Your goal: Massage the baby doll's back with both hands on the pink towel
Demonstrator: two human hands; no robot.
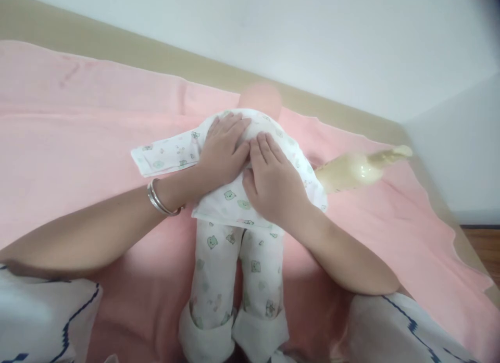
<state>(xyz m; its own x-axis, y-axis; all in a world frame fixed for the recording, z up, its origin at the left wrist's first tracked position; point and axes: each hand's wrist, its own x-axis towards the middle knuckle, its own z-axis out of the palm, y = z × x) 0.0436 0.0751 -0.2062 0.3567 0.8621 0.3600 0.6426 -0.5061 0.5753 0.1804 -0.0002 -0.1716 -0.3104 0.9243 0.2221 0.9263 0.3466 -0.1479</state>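
Observation:
A baby doll lies on its back or front, I cannot tell which, in a white printed top (238,196) and matching trousers (255,264) with turned-up cuffs. My left hand (224,149) rests flat on the upper left of the top, fingers stretched out. Beside it, my right hand (273,178) lies flat on the middle right of the top, fingers close together and extended. At the far end shows the doll's rounded pink head (261,98). A bare, shiny doll arm (351,171) sticks out to the right. On the left, a sleeve (166,154) lies stretched out, no doll hand visible at its end.
Under the doll spreads a wrinkled pink cloth (78,154) over a beige surface (164,53). A white wall (312,40) rises behind and to the right. Brown flooring (482,243) shows past the right edge.

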